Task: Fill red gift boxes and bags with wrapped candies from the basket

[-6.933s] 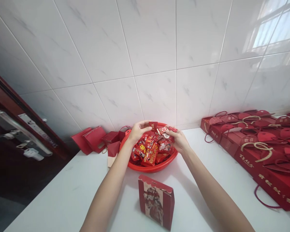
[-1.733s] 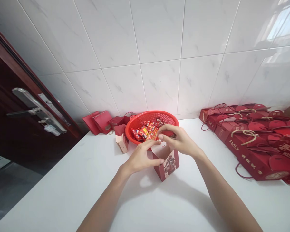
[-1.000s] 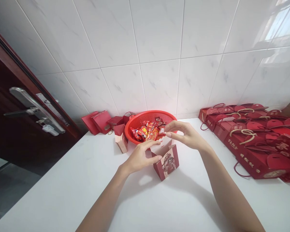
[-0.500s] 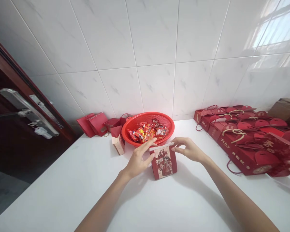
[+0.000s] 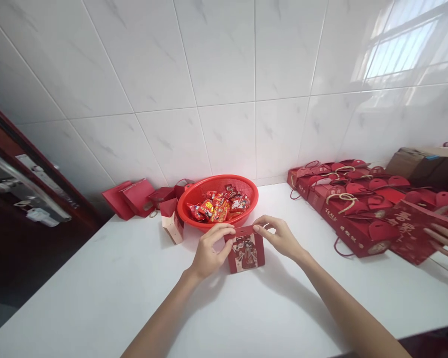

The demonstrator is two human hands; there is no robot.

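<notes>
The place seemed to be a room in a home, though a shop's back room could have looked much the same. Marbled white tiles covered the wall (image 5: 224, 59), mirroring a bright window, and keys (image 5: 43, 216) hung at the handle of a dark door (image 5: 11, 248). A household plastic colander (image 5: 242, 185) stood on the plain white tabletop (image 5: 115, 298).
</notes>
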